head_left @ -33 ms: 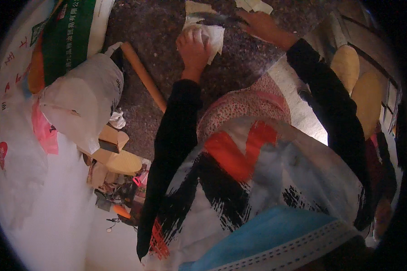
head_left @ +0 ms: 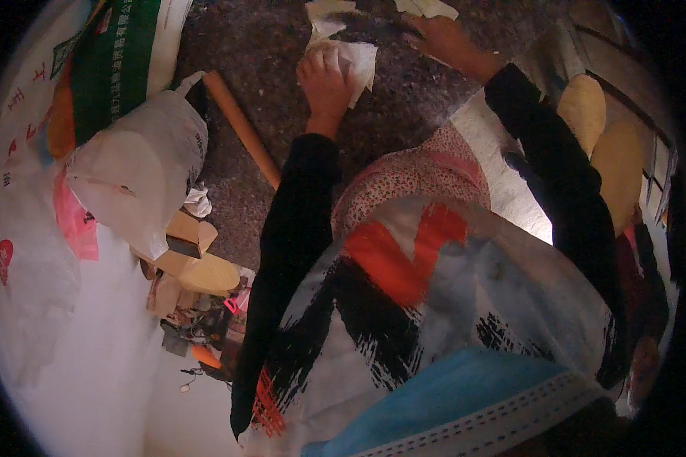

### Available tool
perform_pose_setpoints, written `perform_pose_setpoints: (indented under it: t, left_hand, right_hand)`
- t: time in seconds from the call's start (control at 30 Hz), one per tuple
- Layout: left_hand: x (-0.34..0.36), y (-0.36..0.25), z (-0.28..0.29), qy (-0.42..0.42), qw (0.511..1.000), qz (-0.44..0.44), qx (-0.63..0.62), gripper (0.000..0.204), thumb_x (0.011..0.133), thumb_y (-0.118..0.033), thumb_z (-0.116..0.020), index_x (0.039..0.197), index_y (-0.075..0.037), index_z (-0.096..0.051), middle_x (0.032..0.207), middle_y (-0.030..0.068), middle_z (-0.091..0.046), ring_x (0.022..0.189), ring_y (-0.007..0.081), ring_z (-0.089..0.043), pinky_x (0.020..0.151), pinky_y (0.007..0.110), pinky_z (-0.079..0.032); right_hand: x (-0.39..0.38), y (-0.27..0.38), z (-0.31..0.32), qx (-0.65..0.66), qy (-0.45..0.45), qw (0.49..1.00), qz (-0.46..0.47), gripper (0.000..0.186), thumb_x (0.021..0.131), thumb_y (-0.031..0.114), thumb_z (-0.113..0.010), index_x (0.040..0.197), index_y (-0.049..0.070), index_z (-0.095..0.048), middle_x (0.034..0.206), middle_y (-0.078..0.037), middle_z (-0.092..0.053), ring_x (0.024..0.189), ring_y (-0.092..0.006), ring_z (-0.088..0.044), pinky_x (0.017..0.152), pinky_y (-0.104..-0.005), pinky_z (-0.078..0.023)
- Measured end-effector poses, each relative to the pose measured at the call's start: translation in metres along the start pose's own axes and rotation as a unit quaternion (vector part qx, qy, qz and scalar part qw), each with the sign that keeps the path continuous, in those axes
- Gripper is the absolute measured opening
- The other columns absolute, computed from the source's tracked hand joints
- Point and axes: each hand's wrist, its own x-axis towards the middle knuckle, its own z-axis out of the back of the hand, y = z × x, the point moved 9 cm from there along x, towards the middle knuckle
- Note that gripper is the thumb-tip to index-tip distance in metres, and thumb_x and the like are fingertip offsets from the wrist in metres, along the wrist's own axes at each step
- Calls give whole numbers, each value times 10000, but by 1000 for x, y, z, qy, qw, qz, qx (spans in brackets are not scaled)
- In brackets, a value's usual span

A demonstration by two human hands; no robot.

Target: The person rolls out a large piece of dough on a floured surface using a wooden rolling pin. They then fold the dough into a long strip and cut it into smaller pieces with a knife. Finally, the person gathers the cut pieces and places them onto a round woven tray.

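My left hand (head_left: 326, 80) presses with bent fingers on a pale, thin piece (head_left: 363, 62) like cloth or dough sheet; I cannot tell which. It lies on a dark speckled worktop (head_left: 411, 99). Farther right, my right hand (head_left: 451, 47) is closed around one end of a dark, long, flat tool (head_left: 373, 33), blurred and perhaps a knife. The tool points left, just beyond the left hand's fingertips. Another pale piece (head_left: 326, 17) lies at its far side. Close to the right hand's fingers is a third cream-coloured piece (head_left: 428, 7).
A wooden rolling pin (head_left: 242, 129) lies left of my left forearm. Beyond it stand a whitish plastic bag (head_left: 141, 164) and a green-and-white sack (head_left: 114, 68). Small boxes (head_left: 187, 236) sit at the worktop's left edge. Two yellowish oval pads (head_left: 616, 175) are at the right.
The right hand and its dark tool have shifted slightly to the right. The far pale piece has moved a little left. My left hand stays in place.
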Motion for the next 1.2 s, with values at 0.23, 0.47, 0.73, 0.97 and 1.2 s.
perform_pose_setpoints:
  t: [0.23, 0.47, 0.73, 0.97, 1.2]
  left_hand:
    - [9, 4, 22, -62, 991, -6, -114, 356, 822, -301, -595, 1070, -46, -566, 1154, 159, -519, 1080, 360, -473, 893, 477, -389]
    - [0, 25, 19, -6, 1000, 6, -5, 362, 815, -272, -591, 1077, -25, -555, 1149, 203, -520, 1003, 391, -505, 855, 490, -415]
    - [24, 15, 1, 15, 999, -35, 9, 485, 783, -262, -603, 1186, -3, -525, 1176, 238, -497, 1025, 419, -489, 879, 497, -408]
    - [28, 15, 5, 66, 997, -9, -44, 444, 810, -223, -574, 1194, -3, -535, 1194, 210, -491, 1097, 382, -462, 942, 486, -376]
    - [2, 47, 21, -40, 991, 71, -106, 332, 806, -200, -594, 1098, -42, -573, 1118, 203, -529, 1028, 394, -500, 862, 476, -427]
  right_hand:
    - [-1, 35, 5, 32, 90, 984, -149, 440, 879, 247, -559, 1267, 68, -458, 1006, -181, -574, 876, -352, -585, 743, -460, -472]
    - [-5, 79, 4, 10, -12, 999, -42, 474, 789, 196, -640, 1225, 102, -480, 824, -166, -642, 731, -362, -629, 627, -459, -498]
    - [28, 64, -10, -62, 40, 996, 47, 373, 800, 170, -601, 1158, 117, -508, 793, -160, -640, 657, -339, -634, 536, -439, -501]
    - [87, 62, 1, 4, -23, 999, -24, 257, 868, 236, -516, 1051, 57, -540, 721, -187, -618, 649, -377, -614, 553, -493, -486]
    - [14, 45, 52, 56, -101, 987, -109, 389, 859, 292, -556, 1142, 31, -507, 801, -222, -627, 756, -419, -607, 670, -501, -482]
